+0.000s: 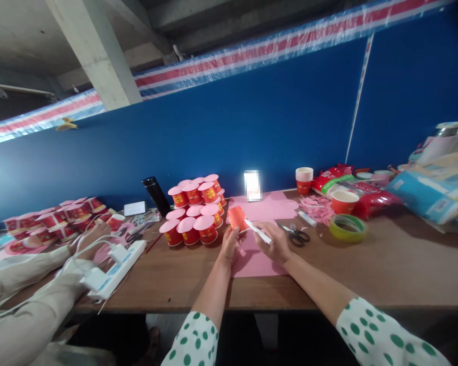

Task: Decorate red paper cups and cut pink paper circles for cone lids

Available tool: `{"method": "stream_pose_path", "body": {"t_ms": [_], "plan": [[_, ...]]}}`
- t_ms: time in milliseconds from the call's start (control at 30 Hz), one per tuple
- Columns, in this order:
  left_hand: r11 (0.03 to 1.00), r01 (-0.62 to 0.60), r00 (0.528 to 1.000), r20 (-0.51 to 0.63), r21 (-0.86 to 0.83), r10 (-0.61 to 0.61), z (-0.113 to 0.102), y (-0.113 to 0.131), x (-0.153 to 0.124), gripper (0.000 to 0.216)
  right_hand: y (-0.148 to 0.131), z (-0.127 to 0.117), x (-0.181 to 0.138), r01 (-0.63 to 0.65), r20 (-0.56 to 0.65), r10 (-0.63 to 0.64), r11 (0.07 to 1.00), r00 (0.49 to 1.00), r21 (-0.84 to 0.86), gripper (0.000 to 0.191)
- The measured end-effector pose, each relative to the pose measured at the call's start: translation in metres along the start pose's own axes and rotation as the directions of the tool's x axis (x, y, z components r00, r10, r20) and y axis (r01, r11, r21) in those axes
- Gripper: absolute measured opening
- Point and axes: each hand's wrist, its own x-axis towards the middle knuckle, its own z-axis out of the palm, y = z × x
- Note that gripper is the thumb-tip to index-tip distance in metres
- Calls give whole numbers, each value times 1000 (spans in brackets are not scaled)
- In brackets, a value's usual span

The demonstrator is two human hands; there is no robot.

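Close together — left hand [231,245] gripping a red cup [237,218], right hand [277,243] pinching a slim white tube [258,231]

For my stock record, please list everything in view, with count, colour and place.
Cup: one, red, centre
Tube: one, white, centre
Paper sheets: several, pink, centre
Covered cups: many, red and pink, left
Cup stack: one, red, right
Loose cup: one, red, right
Scraps: many, pink, right
Scissors: one clear pair, black handles, right
Tape roll: one, yellow, right
Packages: several, red and blue, right
Bottle: one, black, left
Power strip: one, white, left
Table: one, brown, below
Wall: one, blue, behind
Other person's sleeves: two, cream, left
Left hand: one, holding cup
Right hand: one, holding tube
Own sleeves: two, white and green, front
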Motion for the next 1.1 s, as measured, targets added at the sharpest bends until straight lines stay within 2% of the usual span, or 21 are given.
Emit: {"method": "stream_pose_path", "body": {"t_ms": [333,567,1100], "plan": [[1000,-1,1000,13,20,1,2,1,-1,41,3,0,-2,6,48,-8,999,999,40,24],[1000,-4,1000,26,25,3,3,1,-1,37,1,-1,-1,4,77,-8,998,997,60,19],[1000,1,1000,7,25,-1,5,2,-2,40,2,0,-2,20,78,-24,998,997,62,19]]}}
